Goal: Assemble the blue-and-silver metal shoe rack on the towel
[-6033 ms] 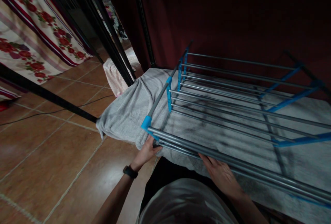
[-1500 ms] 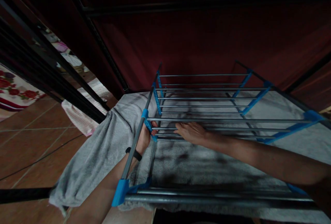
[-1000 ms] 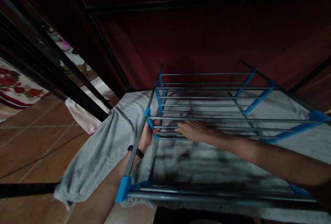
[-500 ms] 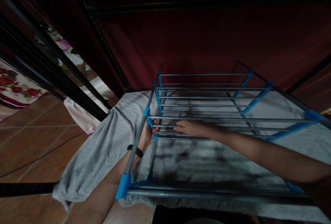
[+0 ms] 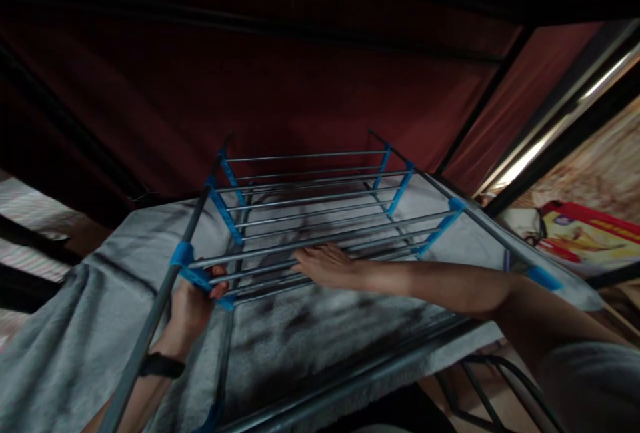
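A shoe rack of grey metal tubes point(image 5: 320, 243) joined by blue plastic brackets lies across a grey blanket point(image 5: 280, 346). My left hand point(image 5: 193, 306), with a dark band at the wrist, is closed around the near left blue bracket point(image 5: 197, 277), its fingertips showing by the tube ends. My right hand point(image 5: 327, 265) is closed on a thin tube in the nearest row, a little right of my left hand. Its palm side is hidden. More blue brackets point(image 5: 225, 209) hold the rows farther back.
A dark red fabric wall point(image 5: 300, 99) with black frame bars stands behind the rack. To the right lies a red and yellow printed package point(image 5: 585, 233). Black metal bars point(image 5: 485, 386) show at the lower right, below the blanket's edge.
My view has swung to the right, so the rack and both hands sit farther left. My right hand seems somewhat more closed on the tube; my left hand stays at the same bracket.
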### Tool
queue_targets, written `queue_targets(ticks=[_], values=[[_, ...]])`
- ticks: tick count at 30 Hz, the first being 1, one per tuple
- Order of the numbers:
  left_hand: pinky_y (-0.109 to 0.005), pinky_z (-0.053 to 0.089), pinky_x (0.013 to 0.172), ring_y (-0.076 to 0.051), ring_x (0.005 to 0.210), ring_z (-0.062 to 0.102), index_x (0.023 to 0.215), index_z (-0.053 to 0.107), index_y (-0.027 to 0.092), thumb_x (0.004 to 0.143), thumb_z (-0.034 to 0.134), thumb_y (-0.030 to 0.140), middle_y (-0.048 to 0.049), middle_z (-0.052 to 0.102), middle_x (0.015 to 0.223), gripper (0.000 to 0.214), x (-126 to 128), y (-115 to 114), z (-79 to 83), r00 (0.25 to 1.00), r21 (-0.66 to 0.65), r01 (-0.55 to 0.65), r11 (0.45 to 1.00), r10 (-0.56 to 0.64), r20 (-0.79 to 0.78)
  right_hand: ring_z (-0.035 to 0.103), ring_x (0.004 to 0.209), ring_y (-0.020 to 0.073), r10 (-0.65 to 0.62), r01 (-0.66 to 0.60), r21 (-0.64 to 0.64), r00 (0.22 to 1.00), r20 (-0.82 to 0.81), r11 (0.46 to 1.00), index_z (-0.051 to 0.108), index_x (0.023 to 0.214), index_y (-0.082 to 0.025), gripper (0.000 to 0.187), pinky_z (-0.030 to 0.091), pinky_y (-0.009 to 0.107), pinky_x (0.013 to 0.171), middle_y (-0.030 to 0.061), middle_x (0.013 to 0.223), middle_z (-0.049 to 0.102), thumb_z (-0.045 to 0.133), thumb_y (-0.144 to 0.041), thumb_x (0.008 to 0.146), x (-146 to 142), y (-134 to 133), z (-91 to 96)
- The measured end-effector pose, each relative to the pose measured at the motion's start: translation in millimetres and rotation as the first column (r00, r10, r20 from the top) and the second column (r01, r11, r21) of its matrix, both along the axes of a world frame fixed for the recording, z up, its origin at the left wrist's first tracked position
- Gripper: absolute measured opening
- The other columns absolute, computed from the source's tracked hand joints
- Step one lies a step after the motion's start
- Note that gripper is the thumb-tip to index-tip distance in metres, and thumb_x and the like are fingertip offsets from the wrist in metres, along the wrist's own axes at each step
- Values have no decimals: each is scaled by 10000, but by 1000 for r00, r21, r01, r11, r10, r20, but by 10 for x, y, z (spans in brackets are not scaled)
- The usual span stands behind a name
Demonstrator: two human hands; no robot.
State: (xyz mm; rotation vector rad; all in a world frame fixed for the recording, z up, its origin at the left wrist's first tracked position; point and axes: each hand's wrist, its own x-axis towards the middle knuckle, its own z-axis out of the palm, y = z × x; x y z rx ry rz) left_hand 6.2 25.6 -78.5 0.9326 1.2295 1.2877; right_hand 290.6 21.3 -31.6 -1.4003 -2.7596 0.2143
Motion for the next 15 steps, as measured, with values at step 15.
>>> queue_targets(ticks=[15], values=[[-361,345,478,-177,450,329,564,630,298,642,592,688,13,433,402,399,36,-32,80,998,2,10,1000,-10,-69,716,841,249,77,-81,-95,996,-48,992,637,1075,-193,423,520,358,695,98,959,755,327,-482,1061,16,153,-9]])
